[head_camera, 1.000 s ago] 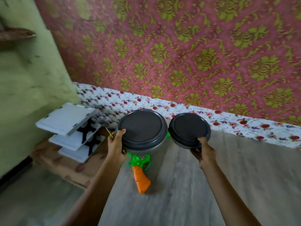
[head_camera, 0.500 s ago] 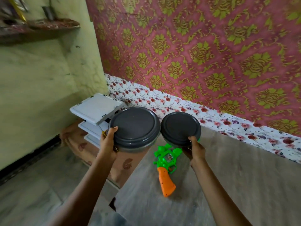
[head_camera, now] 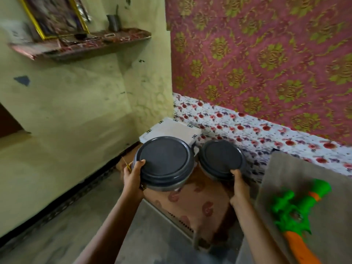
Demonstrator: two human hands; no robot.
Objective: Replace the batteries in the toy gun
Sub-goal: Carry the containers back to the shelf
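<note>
Head view: nearest, two bare forearms [head_camera: 114,216] are seen reaching forward over a grey floor [head_camera: 47,235]. To the right, one toy gun [head_camera: 297,212] is laid flat on a grey surface [head_camera: 297,172], its orange grip turned toward the viewer and its green barrel pointed away; it is touched by neither hand. Two round tubs with dark grey lids are held up just beside each other. The larger tub [head_camera: 164,164] is gripped by the left hand [head_camera: 133,178], the thumb laid on the lid's edge and the fingers curled round the side; one thin yellow stick [head_camera: 126,164] is seen beside those fingers, and what it is cannot be told. The smaller tub [head_camera: 222,160] is gripped at its near edge by the right hand [head_camera: 239,185], thumb on the lid. Beneath the tubs one brown patterned box [head_camera: 190,202] is seen, and behind it one white board [head_camera: 171,128]. Farther off, one flowered white cloth [head_camera: 247,128] is stretched below one pink wall covering [head_camera: 257,54] with gold flowers. On the yellow-green wall [head_camera: 76,103] at the left one shelf [head_camera: 85,46] is fixed, on which one framed picture [head_camera: 57,16] and one metal cup [head_camera: 113,22] are stood.
</note>
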